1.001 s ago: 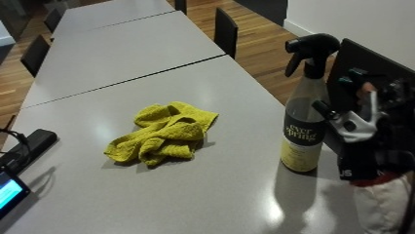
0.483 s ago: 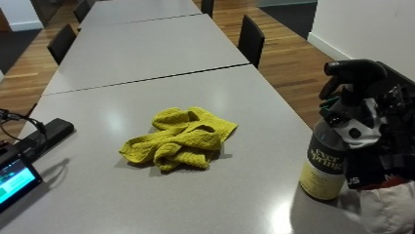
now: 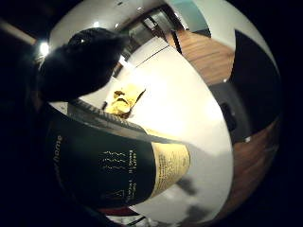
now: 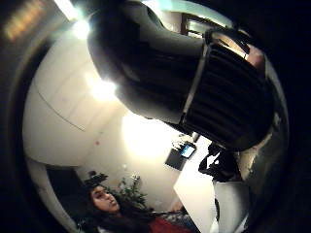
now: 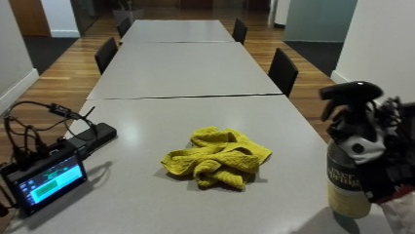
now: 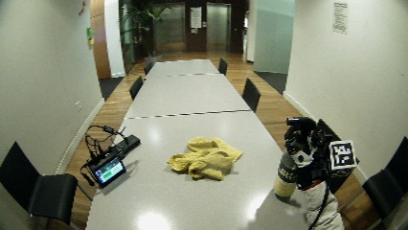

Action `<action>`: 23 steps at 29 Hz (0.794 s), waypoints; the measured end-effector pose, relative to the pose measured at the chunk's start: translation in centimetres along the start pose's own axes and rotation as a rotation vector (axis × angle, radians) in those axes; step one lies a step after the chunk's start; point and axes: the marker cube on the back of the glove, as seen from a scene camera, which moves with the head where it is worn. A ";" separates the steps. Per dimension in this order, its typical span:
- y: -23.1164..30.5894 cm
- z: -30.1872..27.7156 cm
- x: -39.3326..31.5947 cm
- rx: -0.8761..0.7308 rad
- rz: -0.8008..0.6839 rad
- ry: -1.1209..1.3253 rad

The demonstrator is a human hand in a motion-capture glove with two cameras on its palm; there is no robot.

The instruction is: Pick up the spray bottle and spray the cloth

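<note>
Fingers: gloved, wrapping around the neck and upper body of the spray bottle (image 5: 348, 165), clamping on it. Right hand (image 5: 392, 156): sitting at the near right edge of the worktop (image 5: 181, 73), pressing against the bottle's right side.

Spray bottle: dark body, cream lower label, black trigger head pointing left; standing upright with its base appearing to be touching the worktop, though contact is hard to confirm. In the little finger side palm view the label is filling the frame close to the palm.

Cloth (image 5: 217, 157): yellow, crumpled, lying on the worktop to the left of the bottle and well apart from it, untouched.

Small screen (image 5: 47, 179): glowing, leaning at the near left edge, with a black box (image 5: 91, 137) and looping cables just behind it.

Chairs (image 5: 283, 72): black, standing along both sides of the long worktop, receding to the far end.
</note>
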 end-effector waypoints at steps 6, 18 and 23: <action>-4.5 3.3 -3.0 -0.155 -0.207 0.543; -10.0 5.7 -2.3 -0.245 -0.364 1.518; -9.3 5.3 -2.4 -0.245 -0.298 1.368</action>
